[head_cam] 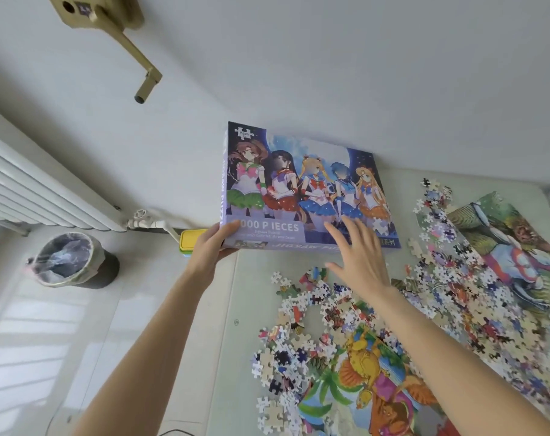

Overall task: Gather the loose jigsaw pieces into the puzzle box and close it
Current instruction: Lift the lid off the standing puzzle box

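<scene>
Loose multicoloured cardboard jigsaw pieces (327, 322) litter the pale table (251, 294) below the closed purple illustrated puzzle box (302, 190), its near-left corner gripped by the left hand (209, 247), right hand (358, 256) hovering, fingers spread.

One puzzle box (302, 187), one desk (251, 297), two hands: left hand (209, 248), right hand (360, 256). Loose jigsaw pieces (317, 313) too many to count. One bin (69, 259), one radiator (31, 187), two picture sheets (513, 247).
</scene>
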`<state>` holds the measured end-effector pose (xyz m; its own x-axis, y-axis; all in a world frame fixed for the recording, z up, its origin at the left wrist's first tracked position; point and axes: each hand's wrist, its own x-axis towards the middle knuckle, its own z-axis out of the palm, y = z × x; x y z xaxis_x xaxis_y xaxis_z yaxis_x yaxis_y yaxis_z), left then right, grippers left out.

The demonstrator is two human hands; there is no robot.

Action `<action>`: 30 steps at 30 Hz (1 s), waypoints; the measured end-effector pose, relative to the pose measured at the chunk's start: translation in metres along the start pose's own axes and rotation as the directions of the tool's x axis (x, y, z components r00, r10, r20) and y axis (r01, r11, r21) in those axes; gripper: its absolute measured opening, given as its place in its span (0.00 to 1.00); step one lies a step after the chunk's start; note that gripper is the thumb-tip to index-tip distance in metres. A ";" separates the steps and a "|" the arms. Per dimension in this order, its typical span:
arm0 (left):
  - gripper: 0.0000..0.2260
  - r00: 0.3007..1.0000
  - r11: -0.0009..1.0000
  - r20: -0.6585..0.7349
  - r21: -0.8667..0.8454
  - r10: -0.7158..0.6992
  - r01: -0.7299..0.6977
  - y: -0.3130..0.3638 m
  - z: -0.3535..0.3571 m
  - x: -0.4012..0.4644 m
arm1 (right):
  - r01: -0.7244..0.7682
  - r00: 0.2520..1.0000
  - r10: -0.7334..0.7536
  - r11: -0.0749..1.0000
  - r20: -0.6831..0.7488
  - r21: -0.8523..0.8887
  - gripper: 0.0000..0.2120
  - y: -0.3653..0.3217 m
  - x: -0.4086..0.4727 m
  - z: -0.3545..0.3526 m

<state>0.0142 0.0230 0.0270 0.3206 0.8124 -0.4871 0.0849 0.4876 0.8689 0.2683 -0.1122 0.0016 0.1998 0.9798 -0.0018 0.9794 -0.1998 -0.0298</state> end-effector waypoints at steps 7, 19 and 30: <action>0.15 0.996 0.998 -0.055 -0.019 0.064 -0.066 0.031 0.030 -0.066 | 0.107 0.957 -0.094 0.994 -0.273 0.034 0.40 -0.029 -0.007 -0.053; 0.24 0.886 0.880 -0.064 0.162 0.460 -0.446 0.094 0.071 -0.142 | 0.280 0.858 -0.028 0.862 -0.513 0.422 0.33 -0.057 -0.024 -0.147; 0.27 0.458 -0.028 0.390 0.785 0.799 -0.619 0.142 0.055 -0.081 | -0.008 0.996 0.092 0.274 -0.018 0.962 0.31 0.024 -0.014 -0.185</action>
<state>0.0523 0.0090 0.1950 0.5824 0.6370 0.5049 0.5394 -0.7676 0.3462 0.2948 -0.1312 0.1860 0.2896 0.9571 0.0136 0.2379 -0.0582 -0.9695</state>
